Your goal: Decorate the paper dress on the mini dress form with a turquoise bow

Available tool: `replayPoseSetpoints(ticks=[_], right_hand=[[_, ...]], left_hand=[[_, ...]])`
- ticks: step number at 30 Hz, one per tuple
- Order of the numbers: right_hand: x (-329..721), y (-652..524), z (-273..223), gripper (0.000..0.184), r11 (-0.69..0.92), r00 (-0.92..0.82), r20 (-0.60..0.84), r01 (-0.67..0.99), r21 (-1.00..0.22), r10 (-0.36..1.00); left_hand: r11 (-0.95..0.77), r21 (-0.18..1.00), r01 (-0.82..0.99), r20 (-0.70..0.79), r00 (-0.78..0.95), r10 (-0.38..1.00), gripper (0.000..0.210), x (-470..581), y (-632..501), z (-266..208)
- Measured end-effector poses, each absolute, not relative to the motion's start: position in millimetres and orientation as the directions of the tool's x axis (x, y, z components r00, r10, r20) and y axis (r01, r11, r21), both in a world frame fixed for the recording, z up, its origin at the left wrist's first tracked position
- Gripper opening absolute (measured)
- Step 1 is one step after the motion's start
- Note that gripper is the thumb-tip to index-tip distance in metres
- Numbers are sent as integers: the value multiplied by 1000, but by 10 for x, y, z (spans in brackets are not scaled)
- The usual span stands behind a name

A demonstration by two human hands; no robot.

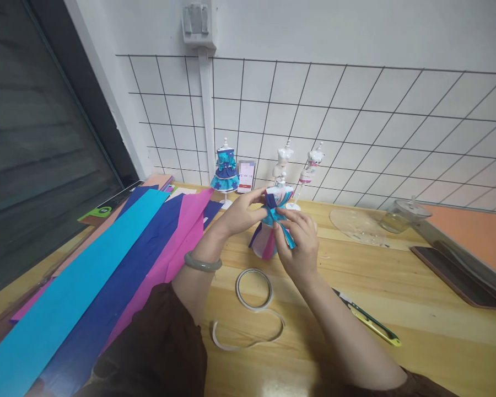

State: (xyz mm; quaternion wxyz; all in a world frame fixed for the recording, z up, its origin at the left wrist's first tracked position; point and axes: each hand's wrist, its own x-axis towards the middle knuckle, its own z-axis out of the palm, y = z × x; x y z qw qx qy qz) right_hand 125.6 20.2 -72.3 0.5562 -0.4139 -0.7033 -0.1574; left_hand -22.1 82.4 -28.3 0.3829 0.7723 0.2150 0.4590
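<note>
A miniature dress form stands upright in the middle of the table, dressed in a small paper dress (268, 245) with pink, white and blue panels. My left hand (244, 212), a bangle on its wrist, holds the dressed form from the left side at its bodice. Fingers of my right hand (300, 240) are closed on a turquoise strip (290, 238) at the waist, whose end hangs down in front of the skirt. The fingertips partly cover the waist. Below the hands lies a roll of narrow tape (254, 289).
Turquoise, navy and pink paper sheets (78, 281) spread along the left. Behind stand a dress form in a blue dress (225, 171), two white forms (283, 160) and a phone (246, 176). At right are a yellow cutter (376, 325), a jar (400, 216) and a dark phone-like slab (457, 277).
</note>
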Motion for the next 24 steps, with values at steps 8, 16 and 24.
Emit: replayPoseSetpoints(ticks=[8, 16, 24], right_hand=[[1256, 195, -704, 8, 608, -12, 911, 749, -264, 411], [1267, 194, -698, 8, 583, 1, 903, 763, -278, 430], [1300, 178, -610, 12, 626, 11, 882, 700, -342, 471]], left_hand=[[-652, 757, 40, 556, 483, 676, 57, -232, 830, -326], [-625, 779, 52, 554, 410, 725, 55, -176, 886, -399], [-606, 795, -28, 564, 404, 721, 50, -157, 887, -402]])
